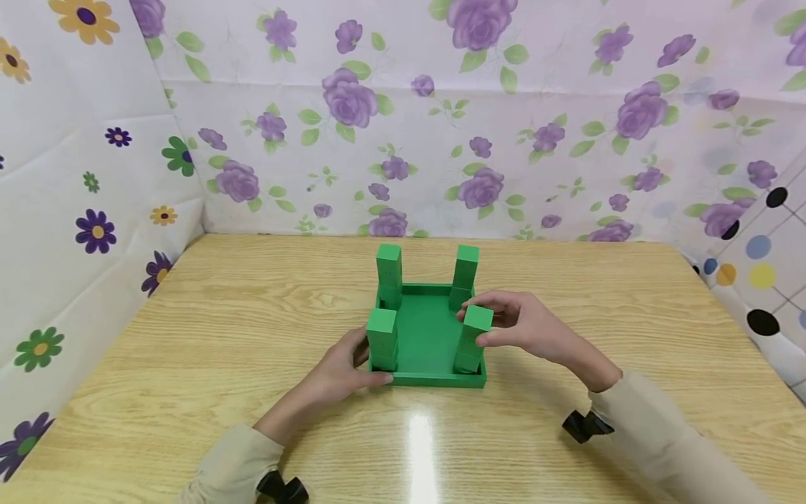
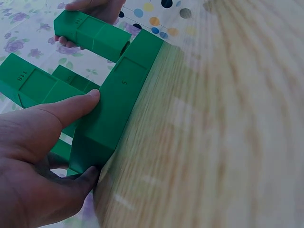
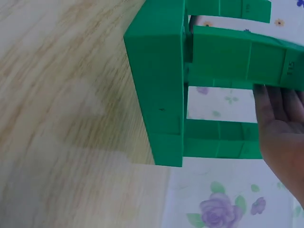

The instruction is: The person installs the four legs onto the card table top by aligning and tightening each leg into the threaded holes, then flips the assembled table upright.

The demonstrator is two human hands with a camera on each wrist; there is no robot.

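A shallow green tray (image 1: pixel 425 329) sits on the table with a green block post (image 1: pixel 390 273) rising at each corner. At its near left corner my left hand (image 1: pixel 340 371) grips the tray, thumb on the front wall (image 2: pixel 114 95) and fingers at the side, beside the near left post (image 1: pixel 383 336). My right hand (image 1: pixel 522 325) holds the upper part of the near right post (image 1: pixel 469 346) between thumb and fingers. That post leans slightly, and the right wrist view shows fingertips (image 3: pixel 273 97) against its side. Small numbers mark the blocks and the tray walls.
The wood-grain table (image 1: pixel 252 301) extends on all sides of the tray. Behind it hangs a cloth with purple flowers (image 1: pixel 352 98). Patterned cloths also close off the left and right sides. Black straps (image 1: pixel 587 425) sit on both beige sleeves.
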